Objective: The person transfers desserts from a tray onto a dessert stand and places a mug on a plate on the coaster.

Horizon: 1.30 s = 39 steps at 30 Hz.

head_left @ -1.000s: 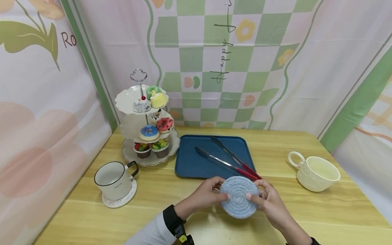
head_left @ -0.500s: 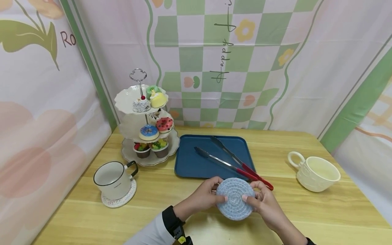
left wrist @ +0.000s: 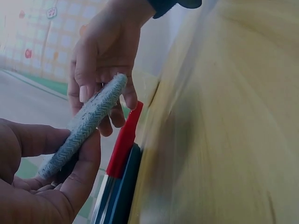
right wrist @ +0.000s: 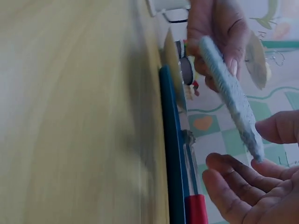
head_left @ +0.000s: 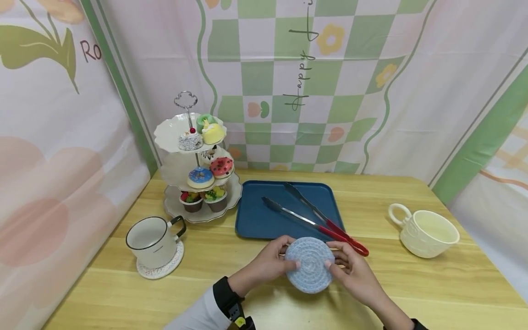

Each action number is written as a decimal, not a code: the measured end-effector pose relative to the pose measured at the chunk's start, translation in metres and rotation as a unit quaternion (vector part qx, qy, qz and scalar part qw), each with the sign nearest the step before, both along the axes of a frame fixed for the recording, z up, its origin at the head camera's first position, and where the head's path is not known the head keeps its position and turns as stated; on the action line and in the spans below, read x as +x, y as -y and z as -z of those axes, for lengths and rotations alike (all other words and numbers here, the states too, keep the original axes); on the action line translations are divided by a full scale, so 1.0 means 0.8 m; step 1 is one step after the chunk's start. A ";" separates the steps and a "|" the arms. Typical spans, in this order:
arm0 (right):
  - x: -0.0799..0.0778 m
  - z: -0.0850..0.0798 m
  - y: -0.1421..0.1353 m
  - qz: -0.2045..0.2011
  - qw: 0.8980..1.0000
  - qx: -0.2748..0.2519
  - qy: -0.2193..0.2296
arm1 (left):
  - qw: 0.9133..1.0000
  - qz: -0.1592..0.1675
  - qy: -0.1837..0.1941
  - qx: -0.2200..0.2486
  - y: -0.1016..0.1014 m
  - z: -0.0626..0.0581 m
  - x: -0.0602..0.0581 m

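In the head view a round pale-blue woven coaster (head_left: 310, 266) is held above the table, its spiral face toward me. My left hand (head_left: 268, 263) pinches its left edge, thumb on the near face and fingers behind, as the left wrist view also shows. At the opposite edge is my right hand (head_left: 352, 270). Its thumb lies against the coaster's rim, while the right wrist view shows the other fingers (right wrist: 233, 179) loosely spread and not closed round it. Just beyond are red-handled tongs (head_left: 309, 220), lying across a blue tray (head_left: 251, 224).
A tiered stand (head_left: 175, 183) with toy-like donuts, cakes and cupcakes is at the back left. In front of it a white enamel mug (head_left: 158, 250) sits on a round white coaster (head_left: 158, 273). A cream cup (head_left: 425, 240) stands on the right side of the wooden table (head_left: 453, 293).
The coaster and both hands have shifted left. My right thumb has slid from well over the coaster's face to its right rim, and more of the right fingers shows.
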State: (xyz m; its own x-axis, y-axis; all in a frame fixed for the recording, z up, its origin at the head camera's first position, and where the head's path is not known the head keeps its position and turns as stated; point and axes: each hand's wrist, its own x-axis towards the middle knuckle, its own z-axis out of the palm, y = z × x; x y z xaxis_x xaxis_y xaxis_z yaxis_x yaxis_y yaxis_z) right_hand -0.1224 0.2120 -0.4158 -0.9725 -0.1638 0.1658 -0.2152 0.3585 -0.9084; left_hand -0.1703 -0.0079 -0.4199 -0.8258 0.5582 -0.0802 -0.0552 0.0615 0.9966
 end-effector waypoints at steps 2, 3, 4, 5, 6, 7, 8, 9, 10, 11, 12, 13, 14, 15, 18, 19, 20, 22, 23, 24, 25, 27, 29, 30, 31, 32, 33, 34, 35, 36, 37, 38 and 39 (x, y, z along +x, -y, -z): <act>-0.001 0.002 0.001 -0.005 0.997 0.053 -0.048 | 1.000 -0.002 0.000 -0.003 0.004 0.000 0.000; -0.001 0.003 0.002 -0.009 0.994 0.079 -0.068 | 1.000 -0.004 0.000 -0.004 0.006 0.001 0.000; -0.001 0.004 0.003 -0.012 0.991 0.106 -0.086 | 1.000 -0.006 -0.002 -0.006 0.009 0.001 0.000; -0.002 0.004 0.004 -0.016 0.986 0.131 -0.104 | 1.000 -0.009 -0.004 -0.008 0.012 0.002 0.000; -0.003 0.004 0.006 -0.020 0.981 0.154 -0.118 | 1.000 -0.012 -0.007 -0.009 0.015 0.003 -0.001; -0.003 0.003 0.008 -0.024 0.975 0.175 -0.131 | 1.000 -0.014 -0.008 -0.005 0.018 0.004 -0.001; -0.004 0.002 0.010 -0.028 0.970 0.193 -0.144 | 1.000 -0.017 -0.009 -0.002 0.022 0.005 -0.001; -0.005 0.001 0.012 -0.032 0.965 0.208 -0.153 | 1.000 -0.020 -0.009 0.000 0.025 0.006 -0.001; -0.006 0.000 0.015 -0.037 0.961 0.219 -0.162 | 1.000 -0.022 -0.007 0.004 0.029 0.008 -0.001; -0.006 -0.001 0.018 -0.041 0.957 0.230 -0.171 | 1.000 -0.025 -0.005 0.007 0.032 0.009 -0.002; -0.007 -0.002 0.020 -0.045 0.953 0.240 -0.178 | 1.000 -0.028 -0.004 0.009 0.035 0.010 -0.002; -0.007 -0.003 0.023 -0.049 0.949 0.251 -0.182 | 1.000 -0.029 -0.002 0.011 0.038 0.011 -0.002; -0.008 -0.003 0.025 -0.053 0.946 0.261 -0.186 | 1.000 -0.030 -0.001 0.009 0.042 0.012 -0.003; -0.008 -0.004 0.027 -0.056 0.943 0.270 -0.188 | 0.999 -0.032 -0.001 0.006 0.045 0.013 -0.004; -0.009 -0.005 0.034 -0.066 0.935 0.291 -0.189 | 0.999 -0.037 -0.010 -0.007 0.054 0.014 -0.006; -0.009 -0.005 0.036 -0.069 0.934 0.296 -0.187 | 0.999 -0.039 -0.011 -0.009 0.058 0.014 -0.007; -0.010 -0.005 0.037 -0.072 0.933 0.300 -0.187 | 0.999 -0.041 -0.014 -0.011 0.062 0.014 -0.008; -0.011 -0.005 0.041 -0.080 0.928 0.312 -0.186 | 0.999 -0.047 -0.014 -0.010 0.070 0.014 -0.010; -0.011 -0.005 0.042 -0.085 0.927 0.316 -0.185 | 0.999 -0.050 -0.013 -0.009 0.075 0.014 -0.011; -0.012 -0.005 0.044 -0.091 0.924 0.322 -0.185 | 0.998 -0.052 -0.013 -0.010 0.080 0.014 -0.012; -0.012 -0.005 0.046 -0.096 0.922 0.327 -0.185 | 0.998 -0.056 -0.011 -0.009 0.085 0.013 -0.012; -0.013 -0.006 0.050 -0.110 0.917 0.337 -0.184 | 0.998 -0.063 -0.011 -0.012 0.095 0.012 -0.014; -0.014 -0.007 0.054 -0.120 0.915 0.343 -0.177 | 0.997 -0.074 -0.011 -0.020 0.105 0.010 -0.015; -0.014 -0.008 0.057 -0.126 0.914 0.345 -0.172 | 0.996 -0.080 -0.011 -0.024 0.109 0.009 -0.016; -0.014 -0.009 0.059 -0.131 0.914 0.346 -0.167 | 0.996 -0.087 -0.010 -0.028 0.114 0.008 -0.016; -0.014 -0.009 0.061 -0.137 0.913 0.348 -0.162 | 0.995 -0.095 -0.011 -0.037 0.118 0.007 -0.017; -0.015 -0.010 0.064 -0.142 0.913 0.349 -0.156 | 0.994 -0.103 -0.011 -0.044 0.122 0.006 -0.017; -0.015 -0.011 0.066 -0.148 0.912 0.352 -0.151 | 0.992 -0.112 -0.011 -0.053 0.126 0.005 -0.017; -0.015 -0.011 0.068 -0.153 0.911 0.353 -0.147 | 0.990 -0.122 -0.012 -0.063 0.130 0.005 -0.018; -0.016 -0.011 0.070 -0.158 0.910 0.354 -0.144 | 0.989 -0.132 -0.012 -0.072 0.133 0.005 -0.018; -0.016 -0.012 0.071 -0.162 0.910 0.356 -0.140 | 0.987 -0.142 -0.013 -0.079 0.136 0.006 -0.019; -0.016 -0.012 0.073 -0.166 0.909 0.357 -0.137 | 0.984 -0.153 -0.016 -0.087 0.139 0.006 -0.019; -0.017 -0.012 0.074 -0.169 0.908 0.360 -0.136 | 0.982 -0.163 -0.018 -0.092 0.142 0.006 -0.020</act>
